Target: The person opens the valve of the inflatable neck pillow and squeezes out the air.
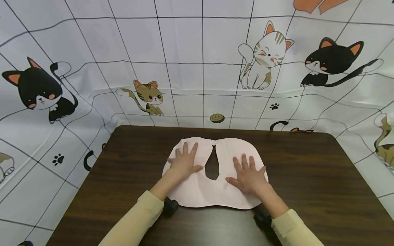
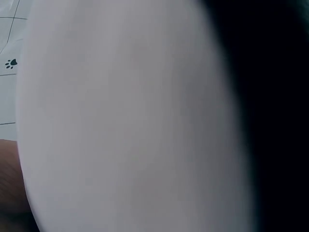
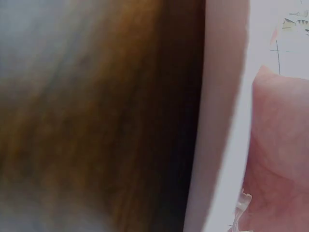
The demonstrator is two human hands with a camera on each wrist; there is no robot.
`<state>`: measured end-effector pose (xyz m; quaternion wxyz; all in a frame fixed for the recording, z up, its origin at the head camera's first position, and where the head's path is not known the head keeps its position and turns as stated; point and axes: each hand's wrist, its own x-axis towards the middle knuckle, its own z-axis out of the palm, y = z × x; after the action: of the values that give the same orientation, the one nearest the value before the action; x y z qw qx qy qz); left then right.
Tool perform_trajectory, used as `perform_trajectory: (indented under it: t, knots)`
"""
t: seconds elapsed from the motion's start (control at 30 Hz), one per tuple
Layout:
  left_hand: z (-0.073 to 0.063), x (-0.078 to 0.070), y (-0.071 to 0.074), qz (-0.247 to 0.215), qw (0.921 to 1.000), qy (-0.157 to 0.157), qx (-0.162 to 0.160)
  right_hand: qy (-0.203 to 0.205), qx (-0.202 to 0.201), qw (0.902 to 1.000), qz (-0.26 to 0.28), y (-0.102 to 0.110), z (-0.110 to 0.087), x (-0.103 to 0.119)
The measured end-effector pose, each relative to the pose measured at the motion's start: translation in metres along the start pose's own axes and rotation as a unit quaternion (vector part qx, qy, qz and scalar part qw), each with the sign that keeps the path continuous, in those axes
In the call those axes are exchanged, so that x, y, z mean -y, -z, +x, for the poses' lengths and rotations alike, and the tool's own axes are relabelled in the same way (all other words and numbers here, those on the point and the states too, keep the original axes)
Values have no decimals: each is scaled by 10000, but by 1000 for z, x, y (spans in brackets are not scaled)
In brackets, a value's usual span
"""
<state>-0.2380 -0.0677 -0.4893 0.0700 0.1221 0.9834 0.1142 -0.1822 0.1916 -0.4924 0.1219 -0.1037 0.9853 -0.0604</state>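
A pale pink U-shaped pad lies flat on the dark wooden table, its two rounded lobes meeting at the far side around a keyhole-shaped opening. My left hand rests on the left lobe with fingers spread and the thumb towards the opening. On the right lobe my right hand lies palm down, fingers also spread. The pad's blurred pink surface fills most of the left wrist view. In the right wrist view the pad's edge runs beside part of my right hand.
The table extends on both sides of the pad. Behind and beside it hangs a white gridded sheet printed with cats and paw prints. Dark wrist cameras sit under both wrists, the left one near the pad's front edge.
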Motion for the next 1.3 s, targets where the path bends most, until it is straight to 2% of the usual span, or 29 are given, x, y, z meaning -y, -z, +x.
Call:
perform_trajectory:
  t: [0.17, 0.3, 0.43, 0.57, 0.67, 0.77, 0.9, 1.07, 1.3]
  knots:
    - [-1, 0, 0, -22, 10000, -24, 5, 41, -33, 10000, -23, 5, -3, 1]
    - [-10, 0, -1, -75, 9999, -23, -70, 140, -80, 9998, 107, 10, -8, 0]
    - [-28, -1, 0, 46, 9993, -205, -296, 340, -195, 9992, 47, 11, -16, -4]
    - [-55, -4, 1, 153, 9971, -515, -542, 602, -506, 9967, -188, 7, -26, -9]
    - [-75, -5, 0, 155, 9962, -662, -546, 693, -611, 9955, -216, 3, -32, -11]
    - [-86, -3, -6, 217, 9959, -756, -455, 741, -588, 9953, -200, 0, -37, -12]
    - [-92, 2, -14, 344, 9950, -903, -239, 832, -397, 9954, -277, -3, -40, -14]
    - [-92, 6, -22, 652, 9927, -1019, 9, 900, -188, 9948, -443, -3, -42, -13]
    - [-90, 3, -23, 1096, 9885, -1013, 233, 785, -72, 9962, -370, 0, -46, -13]
